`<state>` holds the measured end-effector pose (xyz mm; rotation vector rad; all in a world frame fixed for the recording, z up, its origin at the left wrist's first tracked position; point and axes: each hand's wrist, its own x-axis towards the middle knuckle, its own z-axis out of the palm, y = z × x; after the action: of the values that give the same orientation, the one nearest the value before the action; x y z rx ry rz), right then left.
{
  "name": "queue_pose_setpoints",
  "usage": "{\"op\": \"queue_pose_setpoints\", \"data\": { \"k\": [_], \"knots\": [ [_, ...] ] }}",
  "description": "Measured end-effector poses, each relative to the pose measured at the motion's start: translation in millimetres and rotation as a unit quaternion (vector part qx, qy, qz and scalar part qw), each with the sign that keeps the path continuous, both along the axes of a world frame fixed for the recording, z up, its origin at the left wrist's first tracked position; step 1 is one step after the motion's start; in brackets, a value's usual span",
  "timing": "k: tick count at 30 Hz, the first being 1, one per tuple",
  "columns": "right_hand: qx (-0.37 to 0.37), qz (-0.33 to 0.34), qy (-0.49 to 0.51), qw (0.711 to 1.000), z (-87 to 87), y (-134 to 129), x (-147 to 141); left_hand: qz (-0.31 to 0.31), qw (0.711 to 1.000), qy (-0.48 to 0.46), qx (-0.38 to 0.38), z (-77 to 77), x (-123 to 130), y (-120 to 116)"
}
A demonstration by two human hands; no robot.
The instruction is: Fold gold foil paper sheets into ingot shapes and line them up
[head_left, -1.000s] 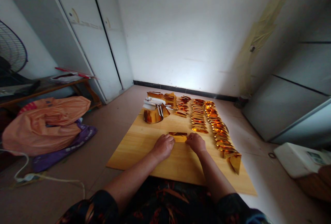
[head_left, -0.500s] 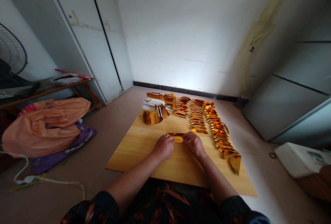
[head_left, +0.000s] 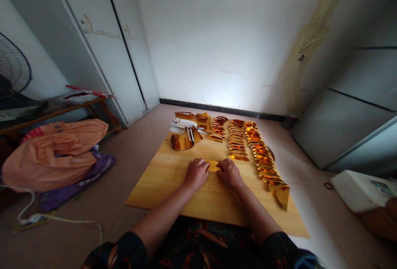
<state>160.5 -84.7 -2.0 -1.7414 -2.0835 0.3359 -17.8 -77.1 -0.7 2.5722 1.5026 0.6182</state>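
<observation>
A small piece of gold paper (head_left: 213, 166) lies between my hands, low over the wooden board (head_left: 164, 182). My left hand (head_left: 197, 173) grips its left end with curled fingers, and my right hand (head_left: 230, 173) pinches its right end. Beyond my right hand, folded gold pieces stand in a middle row (head_left: 237, 138) and a longer right row (head_left: 262, 157). A shorter row (head_left: 218, 128) is further back. A curved stack of gold sheets (head_left: 182, 140) sits at the board's left, with white paper (head_left: 183, 125) behind it.
An orange bag (head_left: 56, 149) and a purple bag (head_left: 77, 182) lie on the floor at the left, near a white cable (head_left: 74, 220). A fan (head_left: 14, 64) stands beyond them. At the right is a white box (head_left: 361, 190). A wall (head_left: 223, 45) rises behind the board.
The gold paper between my hands has turned or folded: its dark shiny upper strip no longer shows, only a plain yellow face. My left fingers have shifted slightly; the camera view has moved a little.
</observation>
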Motion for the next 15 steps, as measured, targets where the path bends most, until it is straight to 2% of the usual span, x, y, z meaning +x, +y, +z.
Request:
{"op": "queue_pose_setpoints", "data": {
  "k": [8, 15],
  "knots": [
    [0.04, 0.004, 0.039, 0.998, -6.3, 0, -1, -0.005, 1.0, -0.02, -0.003, -6.1, -1, 1],
    [0.022, 0.033, 0.036, 0.999, 1.1, -13, 7, -0.036, 0.999, -0.021, 0.018, -1.6, -5, -3]
  ]
}}
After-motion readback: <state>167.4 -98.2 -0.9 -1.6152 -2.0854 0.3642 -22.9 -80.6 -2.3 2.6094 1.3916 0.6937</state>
